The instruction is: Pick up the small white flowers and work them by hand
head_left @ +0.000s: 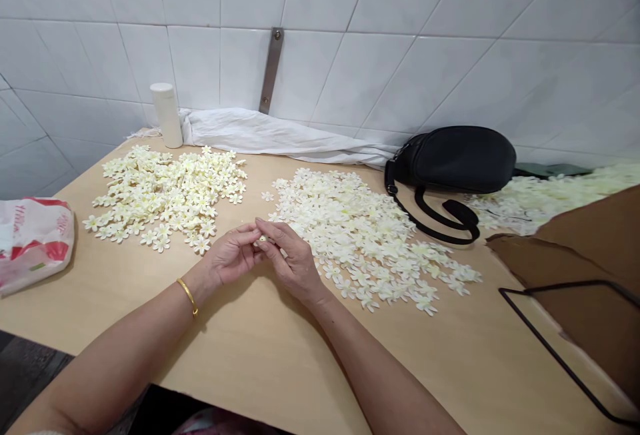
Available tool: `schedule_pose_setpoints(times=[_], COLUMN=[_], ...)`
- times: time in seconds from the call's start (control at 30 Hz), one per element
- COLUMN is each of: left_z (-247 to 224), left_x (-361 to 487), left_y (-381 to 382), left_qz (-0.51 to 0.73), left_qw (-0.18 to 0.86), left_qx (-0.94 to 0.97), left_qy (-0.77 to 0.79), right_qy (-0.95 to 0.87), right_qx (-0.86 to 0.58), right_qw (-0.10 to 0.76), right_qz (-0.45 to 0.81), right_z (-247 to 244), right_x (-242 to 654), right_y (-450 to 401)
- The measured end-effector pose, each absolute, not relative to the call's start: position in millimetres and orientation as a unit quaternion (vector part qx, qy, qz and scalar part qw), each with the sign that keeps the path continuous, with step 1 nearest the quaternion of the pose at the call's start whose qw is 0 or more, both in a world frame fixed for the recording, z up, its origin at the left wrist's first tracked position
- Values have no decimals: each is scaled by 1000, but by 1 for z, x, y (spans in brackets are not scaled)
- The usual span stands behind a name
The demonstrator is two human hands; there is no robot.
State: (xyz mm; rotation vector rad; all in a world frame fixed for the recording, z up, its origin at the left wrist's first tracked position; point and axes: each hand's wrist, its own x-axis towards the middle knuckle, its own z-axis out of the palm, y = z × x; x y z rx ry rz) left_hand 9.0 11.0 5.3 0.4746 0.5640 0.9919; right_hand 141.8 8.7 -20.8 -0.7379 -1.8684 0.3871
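My left hand, with a gold bangle at its wrist, meets my right hand above the table. Their fingertips pinch together around a small pale flower, mostly covered by the fingers. To the left lies a loose pile of cream-yellow flowers. A larger spread of whiter flowers lies just beyond and to the right of my right hand. One loose white flower sits between the two piles.
A white bottle and a bunched white cloth stand along the tiled wall. A black strapped bag is at the back right, near more flowers, brown cardboard and a black wire frame. A red-and-white plastic bag lies left.
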Motion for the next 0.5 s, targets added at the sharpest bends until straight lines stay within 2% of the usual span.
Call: schedule_pose_setpoints(times=[0.17, 0.37, 0.5], left_z=[4, 4, 6], left_x=[11, 11, 14], left_y=[13, 14, 11], left_qz=[491, 533, 528], left_qw=[795, 748, 748], left_qx=[213, 174, 194], left_qy=[287, 354, 353], right_qy=[-780, -773, -805], right_qx=[-350, -379, -385], right_qw=[508, 493, 436], right_qz=[103, -122, -117], right_z=[-20, -17, -20], right_x=[143, 142, 136], right_y=[7, 3, 3])
